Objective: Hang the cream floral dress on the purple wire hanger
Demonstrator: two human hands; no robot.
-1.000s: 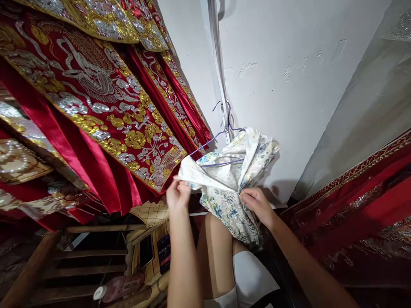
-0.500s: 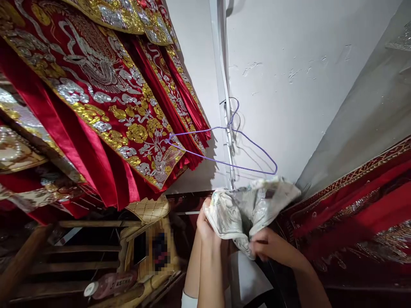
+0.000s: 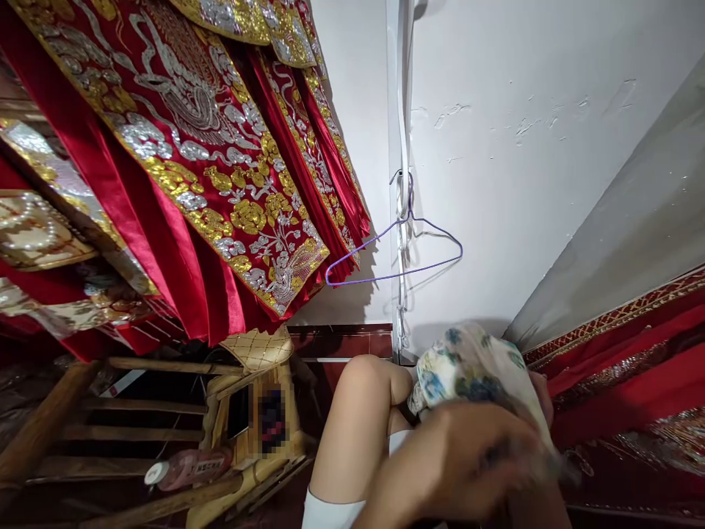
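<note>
Motion blur smears the left hand [image 3: 452,455] and softens the cloth [image 3: 471,360] at the grip. Above the grip, the wall [image 3: 496,66] is bright; the hanger [image 3: 393,278] is sharp, its shadow thin. Left of the grip, sequins [image 3: 247,215] glint, the chair [image 3: 148,405] is dim, and a pixelated patch [image 3: 272,419] hides detail.

- No legible txt, brand, no. or sign anywhere
- Pink btl [image 3: 190,469] nr lower edge of wooden slatted frame [image 3: 49,419]: label w/ dark chars, too small & blurry to read
- Dark obj [image 3: 272,419] nr frame's RH edge: pixelated, so any txt on it unreadable
</note>
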